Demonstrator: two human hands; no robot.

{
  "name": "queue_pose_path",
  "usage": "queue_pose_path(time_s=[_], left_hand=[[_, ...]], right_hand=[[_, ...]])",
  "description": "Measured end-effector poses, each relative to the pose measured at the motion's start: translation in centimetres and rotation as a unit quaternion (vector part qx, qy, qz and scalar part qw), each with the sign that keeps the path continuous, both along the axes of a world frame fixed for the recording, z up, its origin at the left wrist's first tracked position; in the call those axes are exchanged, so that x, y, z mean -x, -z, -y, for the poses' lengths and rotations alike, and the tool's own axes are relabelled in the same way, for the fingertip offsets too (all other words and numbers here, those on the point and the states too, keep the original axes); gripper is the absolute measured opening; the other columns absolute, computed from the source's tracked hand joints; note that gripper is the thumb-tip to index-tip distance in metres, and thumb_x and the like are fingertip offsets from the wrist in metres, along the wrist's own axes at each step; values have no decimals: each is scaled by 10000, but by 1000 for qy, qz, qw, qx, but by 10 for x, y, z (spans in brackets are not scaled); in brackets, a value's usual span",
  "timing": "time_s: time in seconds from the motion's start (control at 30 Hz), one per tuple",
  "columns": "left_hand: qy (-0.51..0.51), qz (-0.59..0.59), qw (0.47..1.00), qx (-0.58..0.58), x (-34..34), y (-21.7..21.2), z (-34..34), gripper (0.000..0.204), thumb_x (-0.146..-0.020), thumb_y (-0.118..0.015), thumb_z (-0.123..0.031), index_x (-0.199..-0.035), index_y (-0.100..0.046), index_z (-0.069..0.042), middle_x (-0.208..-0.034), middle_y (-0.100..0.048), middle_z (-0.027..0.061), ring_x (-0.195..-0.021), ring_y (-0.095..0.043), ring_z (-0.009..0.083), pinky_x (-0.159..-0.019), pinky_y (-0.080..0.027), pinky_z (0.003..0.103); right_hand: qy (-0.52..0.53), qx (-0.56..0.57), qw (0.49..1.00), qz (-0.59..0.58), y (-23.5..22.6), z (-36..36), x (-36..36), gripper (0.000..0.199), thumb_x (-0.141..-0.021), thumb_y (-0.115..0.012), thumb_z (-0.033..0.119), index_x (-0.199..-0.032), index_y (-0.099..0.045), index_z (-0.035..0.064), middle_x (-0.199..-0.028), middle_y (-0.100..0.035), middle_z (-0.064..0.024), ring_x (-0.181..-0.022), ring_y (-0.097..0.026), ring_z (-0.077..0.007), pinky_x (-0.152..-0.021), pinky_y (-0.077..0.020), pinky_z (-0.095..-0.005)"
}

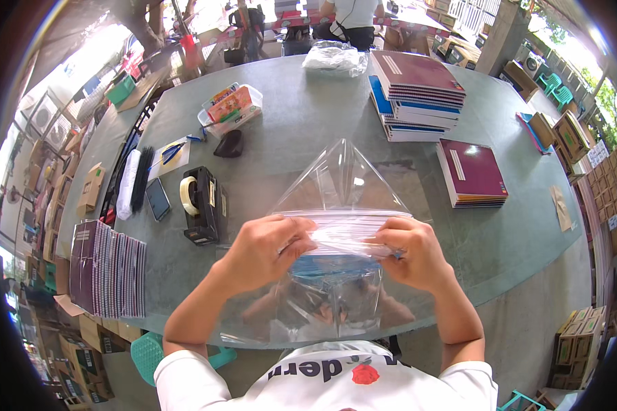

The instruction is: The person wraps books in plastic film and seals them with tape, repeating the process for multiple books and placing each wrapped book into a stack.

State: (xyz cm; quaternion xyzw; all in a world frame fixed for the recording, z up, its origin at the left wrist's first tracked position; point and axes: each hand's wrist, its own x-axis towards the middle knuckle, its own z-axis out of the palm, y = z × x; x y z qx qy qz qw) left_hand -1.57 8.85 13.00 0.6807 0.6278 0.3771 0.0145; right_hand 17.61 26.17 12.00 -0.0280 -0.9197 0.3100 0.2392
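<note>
In front of me a stack of notebooks (336, 222) stands with its white page edges facing up and a blue cover on the near side. Clear plastic film (346, 175) surrounds it, spreading to a point on the far side and down over the near side. My left hand (264, 246) pinches the film at the stack's left end, fingers closed. At the right end my right hand (415, 250) is closed on the film in the same way. Glare on the plastic hides part of the pages.
To the left are a tape dispenser (201, 205), a phone (158, 199), a computer mouse (229, 143) and a wrapped row of spiral notebooks (108, 270). Stacked notebooks (418, 92) and a smaller maroon pile (473, 171) stand right. A plastic bin (253, 99) sits farther back.
</note>
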Motion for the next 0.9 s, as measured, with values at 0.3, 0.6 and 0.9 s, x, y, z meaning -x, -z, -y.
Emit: queue_pose_path(time_s=[0.3,0.6,0.9], left_hand=[[-2,11,1000,24,5,0,-2,206,-733,-692,-96,-904,-602,-27,-723,-614,90,-631,-595,251,-615,-482,328],[-142,-161,974,-73,14,-9,-14,370,-673,-777,-248,-933,-592,-60,-928,-604,87,-871,-558,254,-737,-466,358],[74,321,899,289,59,-1,-47,514,-569,-844,-167,-1022,-640,-38,-750,-596,24,-708,-535,91,-635,-430,235]], right_hand=[[-1,-7,1000,-9,-17,9,4,230,-684,-717,110,-904,-665,68,-729,-624,-88,-679,-602,-225,-656,-467,-317],[179,-176,965,-76,-14,16,6,491,-640,-803,216,-1070,-607,79,-852,-635,-68,-781,-597,-220,-743,-481,-330],[16,251,918,305,-24,-54,51,549,-498,-826,246,-953,-633,7,-785,-618,-99,-742,-592,-222,-675,-474,-309]])
